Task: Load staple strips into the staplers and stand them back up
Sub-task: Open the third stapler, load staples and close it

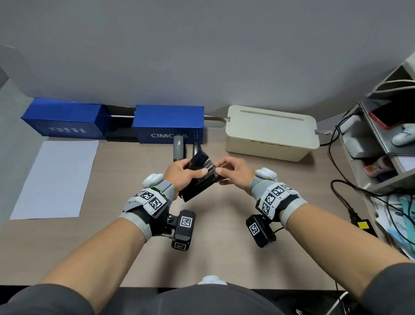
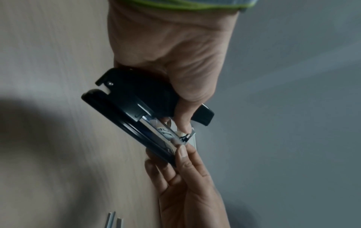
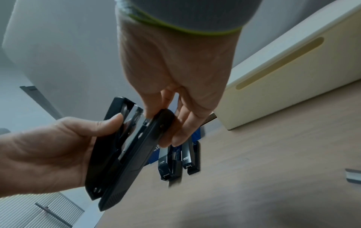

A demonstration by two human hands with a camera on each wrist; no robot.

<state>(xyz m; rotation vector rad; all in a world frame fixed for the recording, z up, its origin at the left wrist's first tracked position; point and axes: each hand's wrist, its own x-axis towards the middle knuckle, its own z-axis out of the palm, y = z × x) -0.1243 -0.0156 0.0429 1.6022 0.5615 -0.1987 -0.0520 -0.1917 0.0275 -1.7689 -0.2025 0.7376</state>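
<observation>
Head view: left hand [image 1: 181,171] grips opened stapler [image 1: 198,180]; right hand [image 1: 232,171] fingers pinch its tray end.

The stapler [image 2: 125,106] is glossy black plastic with a shiny chrome metal channel [image 2: 166,134] inside. The counter [image 1: 231,220] looks like matt pale wood-grain laminate. The paper sheet [image 1: 54,179] is plain matt white, the blue boxes [image 1: 169,123] ribbed, and the cream box [image 1: 271,132] smooth matt plastic.

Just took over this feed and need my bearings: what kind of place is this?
Probably an office desk: a wood-grain desk against a grey wall, a sheet of paper, a cream cable box, and side shelves cluttered with cables.
</observation>
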